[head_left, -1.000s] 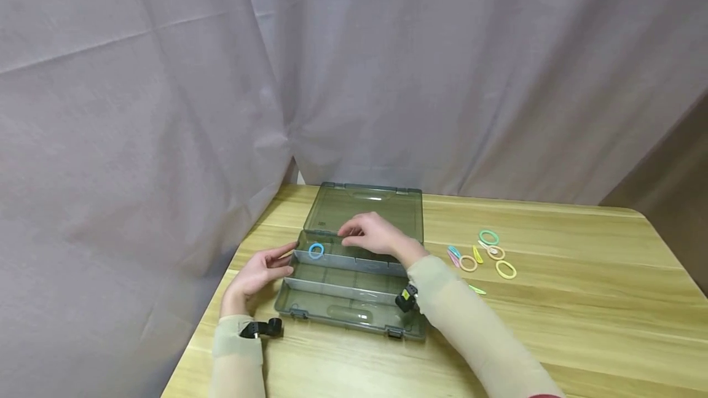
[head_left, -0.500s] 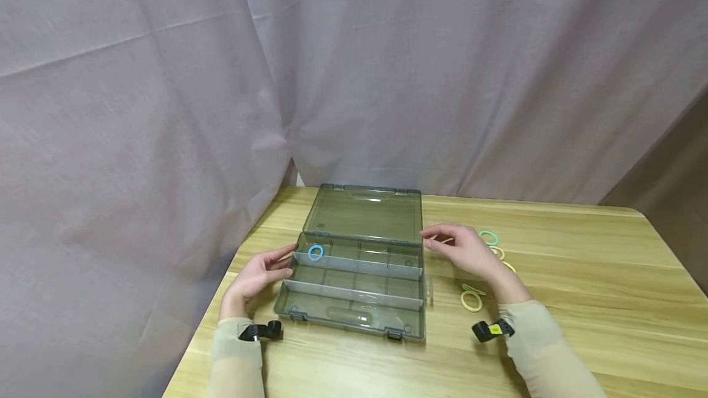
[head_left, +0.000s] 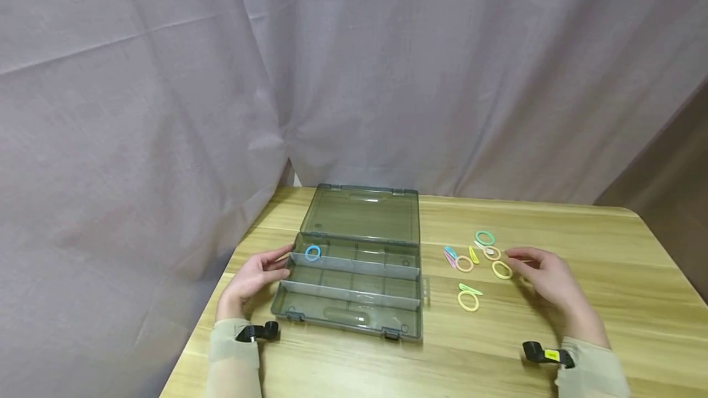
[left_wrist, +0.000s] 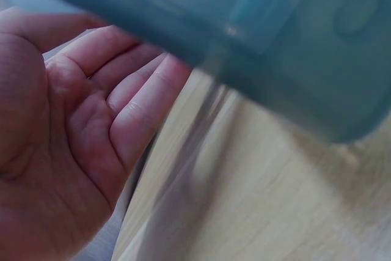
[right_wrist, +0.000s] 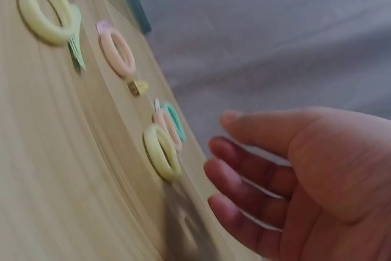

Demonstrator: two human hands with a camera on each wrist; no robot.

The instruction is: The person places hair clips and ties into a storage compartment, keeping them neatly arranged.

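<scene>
A clear grey-green compartment box (head_left: 346,287) lies with its lid (head_left: 362,214) folded back. A blue hair tie (head_left: 313,253) sits in its back-left compartment. My left hand (head_left: 251,278) rests against the box's left side, fingers loosely extended; in the left wrist view the box edge hides some fingertips. Over the table at right, my right hand (head_left: 547,272) holds nothing. Its fingers are relaxed and loosely bent beside a yellow hair tie (head_left: 502,270) and a peach hair tie (head_left: 492,253); the right wrist view shows a gap between fingertips (right_wrist: 214,166) and ties.
Near the right hand lie a green hair tie (head_left: 485,238), another peach tie (head_left: 464,263), and a pale yellow tie (head_left: 468,301). Snap hair clips lie among them, including a yellow clip (head_left: 473,255) and a green clip (head_left: 470,289). A grey curtain (head_left: 387,78) hangs behind the table.
My right hand has moved from above the box's back row rightward to the loose hair ties. The left hand stays at the box's left side; the blue tie stays in its compartment.
</scene>
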